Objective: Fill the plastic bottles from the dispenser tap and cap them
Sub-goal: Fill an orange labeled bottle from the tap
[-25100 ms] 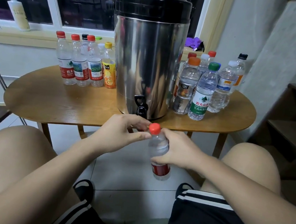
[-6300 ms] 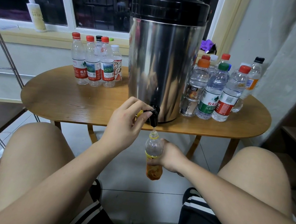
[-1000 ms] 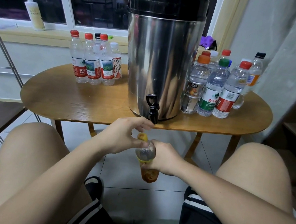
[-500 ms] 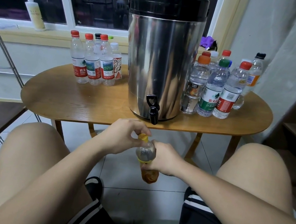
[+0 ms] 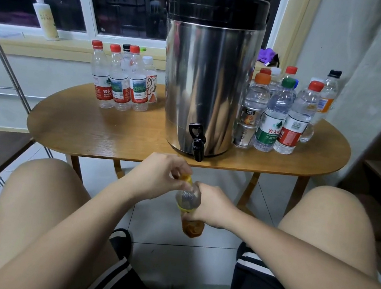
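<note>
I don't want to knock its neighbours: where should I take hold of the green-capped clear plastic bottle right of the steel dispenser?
Probably by its neck and shoulder, from above and in front. The green-capped clear plastic bottle stands upright, hemmed in by the orange-capped clear bottle and red-capped clear bottle at either side, leaving its top free.

Under left hand (image 5: pixel 157 176) fingers, yellow cap (image 5: pixel 188 178) mostly hidden — bottle (image 5: pixel 189 197) label partly covered by right hand (image 5: pixel 212 205).

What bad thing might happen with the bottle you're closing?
The right hand grips the orange-label bottle in mid-air over the tiled floor, so a hard squeeze might spill liquid there. The left hand pinches the yellow cap; if it goes on crooked, the bottle may leak later.
</note>
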`<state>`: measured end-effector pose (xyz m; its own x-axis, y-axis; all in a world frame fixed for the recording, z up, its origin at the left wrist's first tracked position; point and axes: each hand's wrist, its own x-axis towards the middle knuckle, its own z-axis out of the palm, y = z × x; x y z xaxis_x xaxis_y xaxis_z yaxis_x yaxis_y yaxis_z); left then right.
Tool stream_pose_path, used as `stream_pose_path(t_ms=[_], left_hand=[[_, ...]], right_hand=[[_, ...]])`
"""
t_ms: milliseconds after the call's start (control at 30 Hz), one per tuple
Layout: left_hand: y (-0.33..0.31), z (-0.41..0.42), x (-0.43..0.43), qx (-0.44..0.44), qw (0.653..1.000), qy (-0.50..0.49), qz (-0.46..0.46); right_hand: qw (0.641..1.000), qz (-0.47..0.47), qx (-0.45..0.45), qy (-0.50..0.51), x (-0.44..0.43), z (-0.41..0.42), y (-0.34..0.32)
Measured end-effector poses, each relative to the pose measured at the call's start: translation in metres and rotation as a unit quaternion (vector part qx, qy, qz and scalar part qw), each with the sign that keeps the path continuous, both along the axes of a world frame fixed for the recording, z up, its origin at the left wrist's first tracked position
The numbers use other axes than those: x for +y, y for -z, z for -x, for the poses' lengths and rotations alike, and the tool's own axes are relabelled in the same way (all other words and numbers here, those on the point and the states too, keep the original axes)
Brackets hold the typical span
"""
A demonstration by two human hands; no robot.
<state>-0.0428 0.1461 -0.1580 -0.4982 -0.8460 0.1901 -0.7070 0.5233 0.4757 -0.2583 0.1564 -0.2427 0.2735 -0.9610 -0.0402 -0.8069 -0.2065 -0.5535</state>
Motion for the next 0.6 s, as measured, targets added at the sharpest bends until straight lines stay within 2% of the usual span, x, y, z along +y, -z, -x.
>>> stream_pose_path(t_ms=[133, 333, 600], left_hand=[[0.0014, 0.0045, 0.0007, 0.003, 0.999, -0.04, 0.009], [0.0005, 0.0033, 0.0009, 0.014, 1.0, 0.016, -0.003], [-0.0018, 0.0079, 0.0033, 0.015, 0.999, -0.032, 0.016]], right_hand=[[1.0, -0.003, 0.0, 0.004, -0.0004, 0.0002, -0.0021], [1.0, 0.004, 0.0, 0.004, -0.0022, 0.001, -0.0065], [1.0, -0.002, 0.01, -0.005, 0.0003, -0.0002, -0.0087]])
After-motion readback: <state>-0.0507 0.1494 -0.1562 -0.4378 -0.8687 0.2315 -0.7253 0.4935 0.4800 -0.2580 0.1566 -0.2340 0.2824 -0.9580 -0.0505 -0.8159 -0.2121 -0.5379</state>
